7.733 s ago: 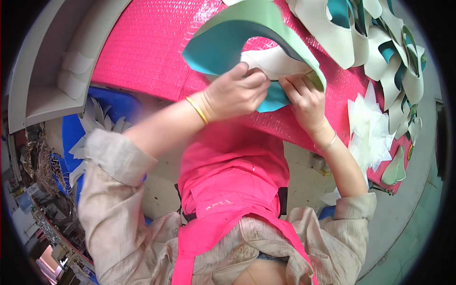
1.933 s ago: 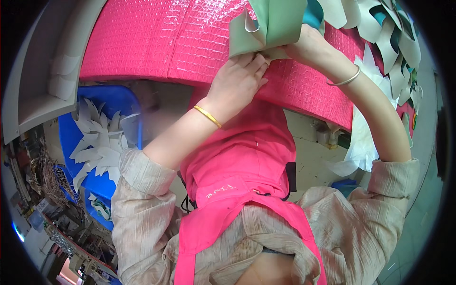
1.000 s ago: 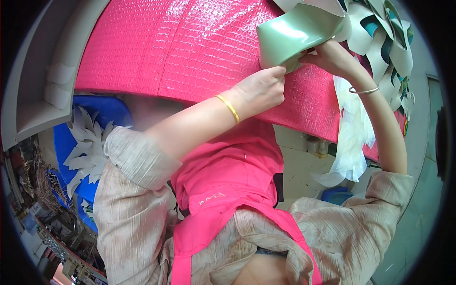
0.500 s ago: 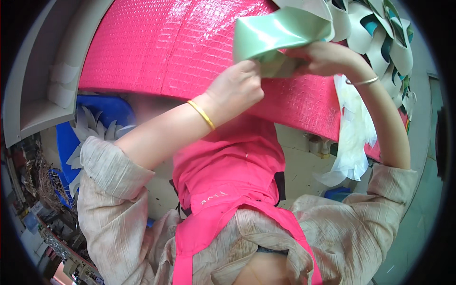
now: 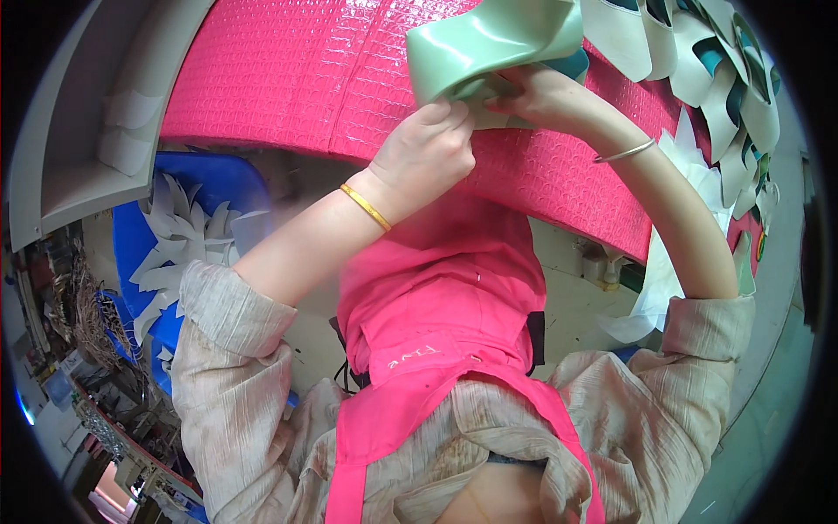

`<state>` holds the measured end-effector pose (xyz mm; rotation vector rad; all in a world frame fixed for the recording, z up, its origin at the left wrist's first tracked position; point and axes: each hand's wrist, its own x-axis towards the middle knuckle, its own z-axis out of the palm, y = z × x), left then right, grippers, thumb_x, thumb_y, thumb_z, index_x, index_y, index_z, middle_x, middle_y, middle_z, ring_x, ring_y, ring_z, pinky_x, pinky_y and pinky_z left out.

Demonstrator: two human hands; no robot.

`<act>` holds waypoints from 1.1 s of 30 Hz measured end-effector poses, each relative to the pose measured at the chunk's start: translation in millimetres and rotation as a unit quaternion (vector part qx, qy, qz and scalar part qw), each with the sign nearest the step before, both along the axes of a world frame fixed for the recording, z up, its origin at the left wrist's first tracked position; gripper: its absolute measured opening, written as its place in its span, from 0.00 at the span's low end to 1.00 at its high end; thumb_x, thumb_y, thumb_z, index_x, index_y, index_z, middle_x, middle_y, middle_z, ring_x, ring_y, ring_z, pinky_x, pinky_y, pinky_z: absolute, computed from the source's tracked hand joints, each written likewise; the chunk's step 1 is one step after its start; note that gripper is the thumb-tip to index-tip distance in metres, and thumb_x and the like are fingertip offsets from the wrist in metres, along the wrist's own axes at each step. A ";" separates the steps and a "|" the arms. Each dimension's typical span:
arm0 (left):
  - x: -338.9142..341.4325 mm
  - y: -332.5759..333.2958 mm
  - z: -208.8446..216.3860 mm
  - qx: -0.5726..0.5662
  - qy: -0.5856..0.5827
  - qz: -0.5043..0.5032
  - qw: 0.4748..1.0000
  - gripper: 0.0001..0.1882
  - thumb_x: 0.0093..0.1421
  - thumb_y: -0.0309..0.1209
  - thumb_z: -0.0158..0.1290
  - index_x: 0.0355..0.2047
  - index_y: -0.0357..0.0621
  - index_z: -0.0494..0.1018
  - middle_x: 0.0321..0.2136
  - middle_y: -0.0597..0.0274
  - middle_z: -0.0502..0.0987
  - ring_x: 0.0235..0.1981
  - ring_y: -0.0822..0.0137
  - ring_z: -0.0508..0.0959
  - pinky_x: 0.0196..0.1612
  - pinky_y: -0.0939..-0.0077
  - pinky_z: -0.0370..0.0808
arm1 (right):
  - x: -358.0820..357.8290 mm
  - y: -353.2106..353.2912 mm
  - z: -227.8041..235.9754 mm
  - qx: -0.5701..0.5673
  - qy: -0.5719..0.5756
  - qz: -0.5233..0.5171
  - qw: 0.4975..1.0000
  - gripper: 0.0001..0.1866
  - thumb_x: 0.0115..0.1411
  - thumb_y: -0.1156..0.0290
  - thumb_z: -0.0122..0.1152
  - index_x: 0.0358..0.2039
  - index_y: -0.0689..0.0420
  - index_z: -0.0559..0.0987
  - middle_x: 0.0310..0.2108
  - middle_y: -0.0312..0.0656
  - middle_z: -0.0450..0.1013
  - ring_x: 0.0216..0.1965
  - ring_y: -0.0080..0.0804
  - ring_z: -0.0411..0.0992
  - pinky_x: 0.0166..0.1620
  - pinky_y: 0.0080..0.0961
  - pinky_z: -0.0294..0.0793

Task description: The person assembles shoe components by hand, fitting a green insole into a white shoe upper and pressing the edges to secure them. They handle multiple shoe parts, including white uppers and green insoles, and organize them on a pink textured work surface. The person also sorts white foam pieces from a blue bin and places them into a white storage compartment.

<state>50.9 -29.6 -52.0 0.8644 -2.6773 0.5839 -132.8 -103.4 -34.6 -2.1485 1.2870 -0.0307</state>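
Observation:
A glossy pale green shoe upper [image 5: 484,42], curved into an open loop, is held up over the pink table. My left hand [image 5: 428,144] is closed, its fingertips pinching the upper's lower edge. From the other side my right hand [image 5: 550,100] grips the same edge, with its fingers bent in under the fold and partly hidden. The two hands are a small gap apart. A teal patch [image 5: 572,65] shows just behind the right hand.
The table has a shiny pink quilted cover [image 5: 262,79]. Several pale uppers with teal lining [image 5: 690,57] overlap at the right. White cut pieces [image 5: 188,231] lie in a blue bin [image 5: 131,236] at left. A grey shelf box [image 5: 78,192] stands beside the table.
The green upper has shifted slightly up and left in the picture and is tilted differently. My right hand has moved in closer to my left, fingers further under the fold.

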 end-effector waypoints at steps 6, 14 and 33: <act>4.5 0.4 -3.3 0.001 0.008 0.000 1.000 0.03 0.40 0.29 0.48 0.17 0.46 0.71 0.21 0.67 0.67 0.31 0.71 0.68 0.40 0.79 0.63 | 12.4 1.4 14.1 0.111 0.057 -0.061 0.990 0.21 0.53 0.64 0.58 0.46 0.60 0.70 0.43 0.53 0.70 0.44 0.42 0.68 0.47 0.30 0.65; 21.3 7.8 -10.7 0.091 0.102 0.022 0.990 0.15 0.45 0.29 0.47 0.35 0.46 0.74 0.31 0.71 0.70 0.36 0.74 0.68 0.45 0.77 0.62 | 21.1 6.0 16.2 -0.036 0.146 0.037 0.988 0.17 0.52 0.63 0.57 0.41 0.59 0.75 0.35 0.51 0.73 0.38 0.42 0.72 0.44 0.32 0.68; -12.1 16.0 -17.8 0.117 0.139 0.035 0.983 0.19 0.45 0.25 0.46 0.41 0.36 0.70 0.39 0.61 0.69 0.38 0.67 0.68 0.47 0.78 0.66 | 1.9 -2.7 52.0 -0.074 0.206 0.187 0.958 0.22 0.47 0.62 0.63 0.43 0.56 0.74 0.37 0.46 0.73 0.40 0.39 0.71 0.44 0.30 0.68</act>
